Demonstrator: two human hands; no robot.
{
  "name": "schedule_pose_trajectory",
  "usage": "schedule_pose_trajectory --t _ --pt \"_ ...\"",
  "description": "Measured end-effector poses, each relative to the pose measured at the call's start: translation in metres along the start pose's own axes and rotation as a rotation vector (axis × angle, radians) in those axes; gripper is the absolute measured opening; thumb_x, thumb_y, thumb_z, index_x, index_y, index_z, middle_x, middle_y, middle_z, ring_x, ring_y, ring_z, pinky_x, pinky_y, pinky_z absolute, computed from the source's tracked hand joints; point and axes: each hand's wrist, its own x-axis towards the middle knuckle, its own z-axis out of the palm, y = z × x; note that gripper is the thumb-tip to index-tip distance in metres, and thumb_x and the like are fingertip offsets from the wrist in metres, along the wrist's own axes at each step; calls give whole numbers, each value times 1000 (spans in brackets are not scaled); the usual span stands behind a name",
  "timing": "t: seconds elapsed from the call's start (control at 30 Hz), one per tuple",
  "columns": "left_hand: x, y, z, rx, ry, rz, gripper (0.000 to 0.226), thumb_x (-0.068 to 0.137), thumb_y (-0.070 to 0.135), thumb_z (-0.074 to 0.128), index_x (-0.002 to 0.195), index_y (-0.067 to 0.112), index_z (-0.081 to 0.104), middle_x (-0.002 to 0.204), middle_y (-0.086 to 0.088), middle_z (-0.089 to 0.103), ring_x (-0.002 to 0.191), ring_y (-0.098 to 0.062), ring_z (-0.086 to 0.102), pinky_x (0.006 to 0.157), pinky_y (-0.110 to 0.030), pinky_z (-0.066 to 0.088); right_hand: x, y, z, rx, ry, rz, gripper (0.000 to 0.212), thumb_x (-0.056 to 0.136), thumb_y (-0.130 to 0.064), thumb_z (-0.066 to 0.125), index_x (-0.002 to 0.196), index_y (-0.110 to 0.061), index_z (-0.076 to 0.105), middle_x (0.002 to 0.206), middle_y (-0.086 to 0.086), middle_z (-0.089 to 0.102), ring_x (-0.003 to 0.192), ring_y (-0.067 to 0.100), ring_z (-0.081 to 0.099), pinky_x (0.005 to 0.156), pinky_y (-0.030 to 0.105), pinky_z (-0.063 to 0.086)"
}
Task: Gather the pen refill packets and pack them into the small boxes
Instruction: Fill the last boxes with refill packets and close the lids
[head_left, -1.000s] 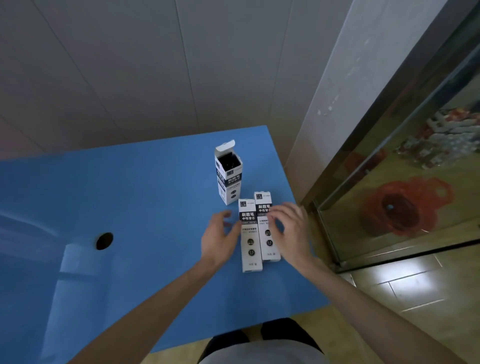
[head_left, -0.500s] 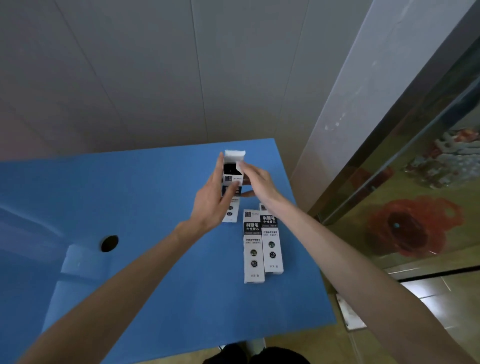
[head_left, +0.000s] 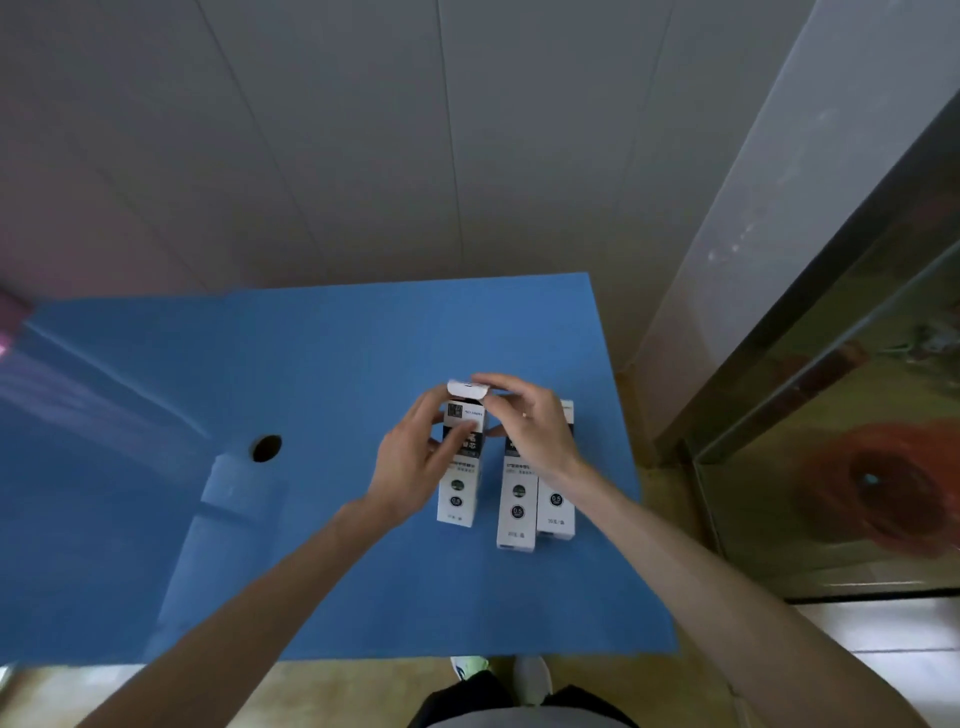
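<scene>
The upright box (head_left: 460, 462) is steadied in the curled fingers of the left hand (head_left: 415, 462) so that its top flap (head_left: 467, 389) can be pinched down by the right hand (head_left: 524, 421), apparently to close it

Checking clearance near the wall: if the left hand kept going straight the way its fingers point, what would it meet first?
The left hand already grips the upright box, so that box first; beyond it probably bare blue table, though depth is unclear.

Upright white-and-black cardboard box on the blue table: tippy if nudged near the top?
Probably. The upright white-and-black cardboard box is tall on a narrow base, so a high push likely topples it. The left hand steadies its side. Thin card, likely light, and its flap should flex.
</scene>
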Motion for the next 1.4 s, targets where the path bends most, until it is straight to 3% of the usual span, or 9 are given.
schedule_pose_trajectory --t 0.17,0.37,0.57,0.77,1.03,1.17,1.27,1.33,1.4 --pt "-13 4 6 -33 68 -133 43 96 55 61 135 47 46 118 33 65 115 4 62 81 -36 60 -9 8 -2 -2 -33 -6 35 96 -39 72 125 -19 73 117 -7 75 109 14 71 91 48 61" --pt "-24 11 9 -14 98 -132 52 98 44 64 143 43 37 131 37 54 119 1 61 79 -17 52 -15 12 -2 -34 -33 -97 30 97 -37 70 121 -20 75 121 -11 72 113 15 69 93 52 59" --pt "-31 15 4 63 89 -95 60 101 43 59 154 45 30 133 18 62 120 -1 61 82 -30 60 -12 3 -1 -49 -77 -135 24 98 -27 70 118 -14 77 118 -7 74 106 10 71 85 41 62" --pt "-32 16 1 75 65 -52 59 100 48 59 152 45 32 144 18 54 124 0 57 84 -26 58 -18 5 -4 -141 -111 -220 26 97 -29 71 119 -16 77 122 -7 73 118 0 64 102 24 51" --pt "-33 8 -3 -73 65 -19 38 99 37 66 135 38 56 130 25 62 119 4 61 85 -31 60 -30 15 -14 -731 -100 -570 38 103 -41 57 136 -23 66 142 -5 61 118 10 65 93 27 55" --pt "-30 -7 2 -124 85 -113 48 101 36 63 146 37 47 133 18 63 114 4 62 86 -31 59 -44 25 -14 -578 117 -379 43 104 -39 57 142 -20 59 146 -6 56 137 5 46 115 33 40" --pt "-19 -15 14 -307 30 -326 73 101 35 62 162 28 22 149 12 43 129 -3 51 103 -32 51 -51 48 -35 -616 415 26 59 103 -43 58 151 -12 45 155 3 46 145 15 36 120 33 29" --pt "-17 -21 26 -334 -58 -460 68 101 33 64 158 21 30 144 9 45 132 -12 50 112 -40 45 -58 67 -48 -757 302 283 68 100 -55 54 150 -10 44 153 6 48 145 28 39 119 40 34" --pt "-19 -26 37 -336 -138 -555 42 101 26 64 140 19 52 133 3 61 117 -15 62 108 -43 49 -65 77 -51 -852 151 311 49 98 -54 54 130 -17 62 127 0 61 126 26 52 105 41 44"
